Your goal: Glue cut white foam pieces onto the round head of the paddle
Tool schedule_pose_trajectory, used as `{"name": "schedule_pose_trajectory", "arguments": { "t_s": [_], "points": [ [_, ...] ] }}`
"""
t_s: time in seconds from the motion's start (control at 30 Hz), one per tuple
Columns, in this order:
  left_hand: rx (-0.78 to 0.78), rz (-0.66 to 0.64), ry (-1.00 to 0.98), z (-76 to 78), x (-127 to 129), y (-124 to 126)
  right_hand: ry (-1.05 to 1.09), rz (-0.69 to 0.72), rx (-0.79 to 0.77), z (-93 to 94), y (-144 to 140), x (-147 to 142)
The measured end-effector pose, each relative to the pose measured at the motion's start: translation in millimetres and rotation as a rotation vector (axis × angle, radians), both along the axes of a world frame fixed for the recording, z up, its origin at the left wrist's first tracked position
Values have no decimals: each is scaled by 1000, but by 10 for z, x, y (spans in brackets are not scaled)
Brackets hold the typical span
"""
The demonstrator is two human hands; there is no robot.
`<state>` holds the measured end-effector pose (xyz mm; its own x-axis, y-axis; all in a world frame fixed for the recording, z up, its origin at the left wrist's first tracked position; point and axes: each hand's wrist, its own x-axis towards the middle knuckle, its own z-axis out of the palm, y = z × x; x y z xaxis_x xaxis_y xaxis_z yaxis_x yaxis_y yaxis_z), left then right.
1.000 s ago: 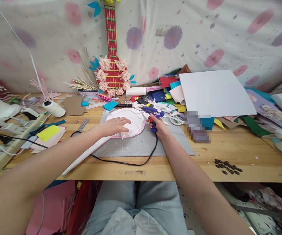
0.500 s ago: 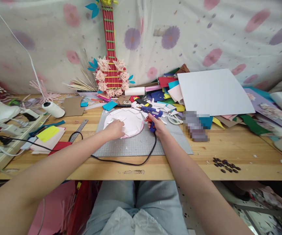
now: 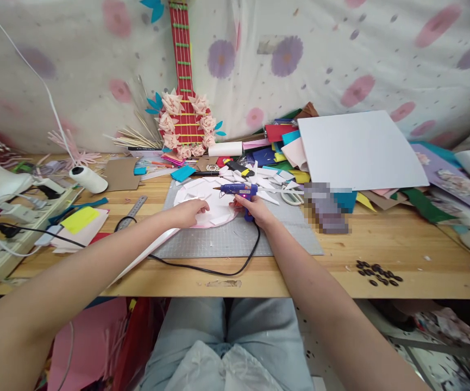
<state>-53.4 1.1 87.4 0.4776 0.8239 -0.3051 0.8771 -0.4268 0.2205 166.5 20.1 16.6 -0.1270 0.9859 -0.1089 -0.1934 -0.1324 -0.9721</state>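
Since the earlier frame I see my right hand (image 3: 255, 209) has swung the blue glue gun (image 3: 238, 190) left, its nozzle now over the pink paper disc (image 3: 214, 203); that grip stays clenched on the handle. My left hand (image 3: 188, 212) presses flat on the disc's near edge, grip released. One gun, one disc, one grey cutting mat (image 3: 235, 239) on the wooden desk (image 3: 381, 244), before a flowered curtain (image 3: 340, 54).

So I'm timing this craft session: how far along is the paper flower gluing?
Done: several white petals already lie on the pink round base. In hand: the right hand has its grip on the blue glue gun, nozzle over the base, while the left hand presses it flat. Left: loose white petals wait behind the gun.
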Motion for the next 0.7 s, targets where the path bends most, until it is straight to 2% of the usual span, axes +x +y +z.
{"name": "schedule_pose_trajectory", "arguments": {
  "t_s": [0.2,0.47,0.7],
  "points": [
    [34,-29,7,-1,-33,-88,-17,14,31,-11,-5,7],
    [38,-11,-104,-140,-49,-79,3,-2,27,-11,-2,0],
    [56,-61,-85,-117,-21,-102,6,2,26,1,-12,-5]
  ]
}}
